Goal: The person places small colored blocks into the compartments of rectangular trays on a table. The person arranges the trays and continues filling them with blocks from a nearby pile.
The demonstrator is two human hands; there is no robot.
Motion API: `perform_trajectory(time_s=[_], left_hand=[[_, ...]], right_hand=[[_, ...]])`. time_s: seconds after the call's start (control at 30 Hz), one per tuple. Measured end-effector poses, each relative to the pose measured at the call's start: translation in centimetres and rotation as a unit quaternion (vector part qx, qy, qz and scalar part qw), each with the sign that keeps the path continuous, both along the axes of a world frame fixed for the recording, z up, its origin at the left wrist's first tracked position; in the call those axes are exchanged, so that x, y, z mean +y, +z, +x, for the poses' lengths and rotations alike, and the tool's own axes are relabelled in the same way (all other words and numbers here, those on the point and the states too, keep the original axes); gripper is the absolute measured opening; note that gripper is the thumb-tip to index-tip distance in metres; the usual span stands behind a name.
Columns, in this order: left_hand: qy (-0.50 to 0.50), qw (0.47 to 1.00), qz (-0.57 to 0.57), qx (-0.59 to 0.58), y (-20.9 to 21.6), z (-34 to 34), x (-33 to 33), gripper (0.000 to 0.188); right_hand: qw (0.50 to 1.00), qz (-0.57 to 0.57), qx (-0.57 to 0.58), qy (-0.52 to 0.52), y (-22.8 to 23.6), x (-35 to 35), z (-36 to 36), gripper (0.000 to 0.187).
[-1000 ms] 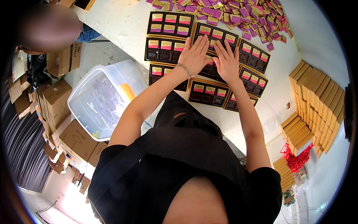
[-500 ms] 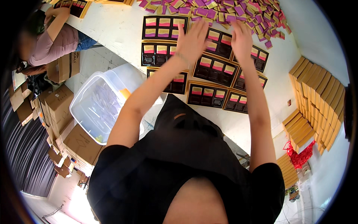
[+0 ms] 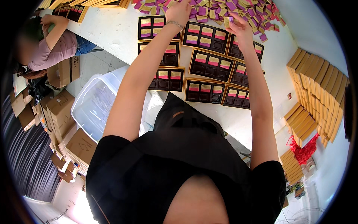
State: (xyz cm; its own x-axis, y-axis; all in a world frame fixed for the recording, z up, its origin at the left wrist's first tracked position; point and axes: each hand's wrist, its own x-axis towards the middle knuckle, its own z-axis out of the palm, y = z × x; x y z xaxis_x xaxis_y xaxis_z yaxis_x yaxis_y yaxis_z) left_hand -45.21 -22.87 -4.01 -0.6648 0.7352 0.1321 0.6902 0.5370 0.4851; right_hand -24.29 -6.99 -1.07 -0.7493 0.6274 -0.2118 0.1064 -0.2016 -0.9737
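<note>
Nearest, the person's black apron (image 3: 179, 143) hangs against the edge of a white table (image 3: 231, 121). Just beyond it lie two dark gold-edged trays, the front middle tray (image 3: 205, 96) with three pink-and-gold squares along its far row and the front right tray (image 3: 235, 101) partly behind the right forearm. To their left, a clear plastic bin (image 3: 118, 77) stands beside the table near brown cartons (image 3: 82, 145).

Past these, the central tray (image 3: 210, 71) also carries three pink-and-gold squares in its far row. The back tray (image 3: 206, 36) holds five: three pink-and-gold ones in the far row, two purple-and-gold ones in the near row. Over its right end, the right hand (image 3: 241, 33) pinches a foil-wrapped square (image 3: 228, 22) between thumb and fingers, near the loose pile (image 3: 253, 15). Well apart from it, the left hand (image 3: 178, 14) reaches into the pile's left part; whether it grips anything cannot be told.

Far left, a co-worker in a pale pink sleeve (image 3: 41, 56) sits near more filled trays (image 3: 75, 14).
</note>
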Motion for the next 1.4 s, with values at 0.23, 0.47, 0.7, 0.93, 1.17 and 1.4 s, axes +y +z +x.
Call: perform_trajectory(time_s=[0.23,0.47,0.7,0.93,1.17,1.4], left_hand=[[0.093,0.833,0.258,-0.481,3.0,7.8,-1.9,0.032],[0.116,0.836,0.218,-0.49,2.5,11.1,-2.3,0.024],[-0.178,0.981,-0.023,-0.073,4.4,11.6,-0.3,0.02],[-0.305,0.949,-0.052,-0.056,3.2,12.4,1.4,0.027],[-0.286,0.95,-0.081,0.093,3.3,16.8,-5.5,0.05],[-0.334,0.917,-0.182,0.118,4.2,16.3,-5.2,0.066]], right_hand=[[0.994,0.02,-0.107,-0.018,1.3,-1.8,2.6,0.018],[0.936,0.257,-0.233,-0.057,0.8,-4.6,6.3,0.018],[0.957,0.14,-0.179,-0.179,-1.4,-4.0,9.2,0.016],[0.936,0.175,-0.227,-0.204,-1.5,-5.7,8.6,0.026],[0.781,0.575,-0.244,-0.005,-0.1,-7.5,11.4,0.039],[0.698,0.631,-0.317,0.122,-0.5,-8.0,13.0,0.054]])
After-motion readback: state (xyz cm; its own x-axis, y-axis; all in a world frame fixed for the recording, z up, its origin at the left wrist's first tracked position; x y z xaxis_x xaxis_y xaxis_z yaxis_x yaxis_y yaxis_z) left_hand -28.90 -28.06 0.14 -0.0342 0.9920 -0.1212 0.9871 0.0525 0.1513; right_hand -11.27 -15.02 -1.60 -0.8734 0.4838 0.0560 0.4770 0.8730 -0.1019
